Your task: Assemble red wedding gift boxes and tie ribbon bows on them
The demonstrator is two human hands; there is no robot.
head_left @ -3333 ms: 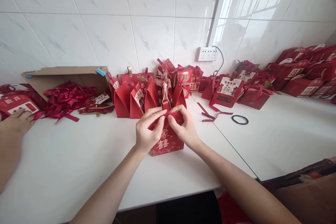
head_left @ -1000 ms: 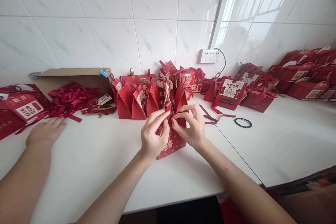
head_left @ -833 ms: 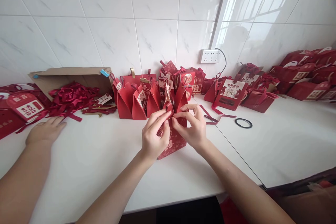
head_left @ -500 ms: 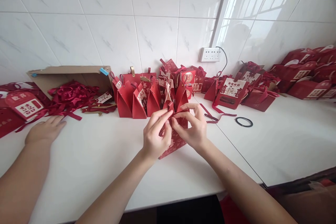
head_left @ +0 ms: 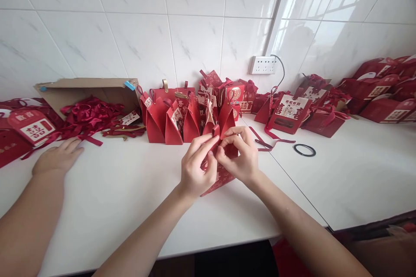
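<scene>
A red patterned gift box [head_left: 224, 178] stands on the white table right in front of me, partly covered by my hands. My left hand [head_left: 199, 165] is closed on its top, where a small ribbon loop [head_left: 215, 130] sticks up above the fingers. On the other side, my right hand [head_left: 239, 156] pinches at the same top edge, thumb against forefinger; whatever lies between those fingertips is hidden. Just behind, a row of red peaked gift boxes [head_left: 173, 126] stands close together, some with printed tags.
Another person's hand [head_left: 56, 158] lies flat at left, near a cardboard box [head_left: 87, 83] of dark red ribbons [head_left: 92, 114]. Loose ribbon [head_left: 271, 138] and a black ring [head_left: 304, 150] lie at right. Stacked red boxes [head_left: 373, 91] fill the far right. A power strip [head_left: 263, 65] is on the wall.
The view has shifted slightly, so everything sits a little differently in frame. My right fingertips have drawn closer together at the box top; my left hand keeps its hold.
</scene>
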